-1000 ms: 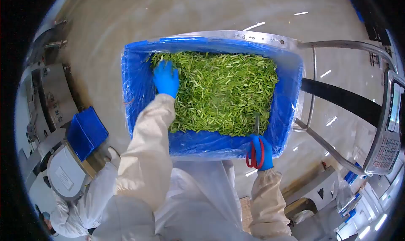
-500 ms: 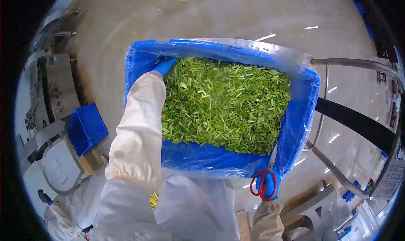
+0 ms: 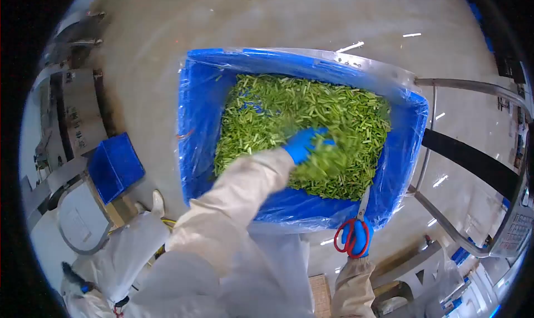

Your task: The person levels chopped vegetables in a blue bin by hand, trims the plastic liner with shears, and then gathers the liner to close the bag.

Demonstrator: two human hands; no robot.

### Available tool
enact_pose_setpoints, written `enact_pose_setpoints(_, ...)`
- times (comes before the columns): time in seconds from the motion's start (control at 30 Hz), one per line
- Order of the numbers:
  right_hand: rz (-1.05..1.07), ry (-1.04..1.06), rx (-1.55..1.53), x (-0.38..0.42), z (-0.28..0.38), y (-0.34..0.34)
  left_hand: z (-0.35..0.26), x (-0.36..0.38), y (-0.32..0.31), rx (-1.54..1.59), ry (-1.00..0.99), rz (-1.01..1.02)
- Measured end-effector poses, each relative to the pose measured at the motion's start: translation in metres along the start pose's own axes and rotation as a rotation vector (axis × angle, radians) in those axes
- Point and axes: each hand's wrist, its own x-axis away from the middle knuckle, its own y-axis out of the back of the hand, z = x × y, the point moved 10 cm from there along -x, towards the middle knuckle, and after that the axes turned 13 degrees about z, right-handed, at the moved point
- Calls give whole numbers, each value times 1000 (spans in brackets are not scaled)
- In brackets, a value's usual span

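A blue plastic bin (image 3: 189, 123), lined with clear film, holds a layer of short-cut green stems (image 3: 345, 106). My left hand (image 3: 306, 144), in a blue glove, is over the middle of the stems with its fingers stretched apart. Loose stem pieces blur just beside and below those fingers. At the near right corner of the bin, my gloved right hand (image 3: 361, 239) grips red-handled scissors (image 3: 364, 203). Their blades point up along the bin's inner wall, tips close to the edge of the stems.
To the right, a metal tube frame (image 3: 478, 84) with a black strap stands beside the bin. A smaller blue crate (image 3: 115, 168) sits at the left near grey equipment. Another person in white (image 3: 119, 262) is at the lower left. Wet floor (image 3: 267, 17) lies beyond the bin.
My left hand has swept from the bin's far left corner to the middle, shifting stems rightward and baring some blue bottom. The bin sits slightly further right in view; the scissors stay in my right hand.
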Motion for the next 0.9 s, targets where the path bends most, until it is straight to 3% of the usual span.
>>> enact_pose_setpoints(0.07,-12,15,-71,1,2,-3,-31,31,-66,-1505,-35,-373)
enact_pose_setpoints(0.13,-25,24,-57,1,0,0,-11,57,-106,-1655,-17,-274)
enact_pose_setpoints(0.17,-44,30,-38,2,-1,2,-15,67,-104,-1661,-9,-279)
enact_pose_setpoints(0.23,-77,4,-89,3,-4,1,12,93,-127,-1436,-34,336)
enact_pose_setpoints(0.3,-61,38,-97,1,-6,4,-24,105,-66,-1322,40,76)
enact_pose_setpoints(0.33,-62,33,-81,2,-3,2,-39,110,-8,-1513,250,-214)
enact_pose_setpoints(0.37,-64,31,-82,2,-3,2,-72,122,21,-1785,189,-427)
enact_pose_setpoints(0.4,-86,8,-92,2,-6,5,-94,147,71,-1415,144,-731)
enact_pose_setpoints(0.43,-110,-18,-100,2,-10,8,-114,151,96,-1509,129,-822)
enact_pose_setpoints(0.5,-87,-14,-98,2,-6,4,-129,157,168,-1401,-230,-958)
enact_pose_setpoints(0.53,-62,-4,-99,1,-4,1,-137,149,172,-1396,-230,-957)
enact_pose_setpoints(0.6,-59,-18,-77,0,-5,2,-147,147,189,-1347,-118,-1172)
enact_pose_setpoints(0.77,-36,-31,-63,-1,-4,1,-139,108,209,-1363,-118,-1219)
enact_pose_setpoints(0.83,-32,-36,-44,-2,-8,5,-138,104,209,-1531,149,-1337)
enact_pose_setpoints(0.9,13,-5,-51,-2,-7,2,-135,109,210,-1555,119,-1354)
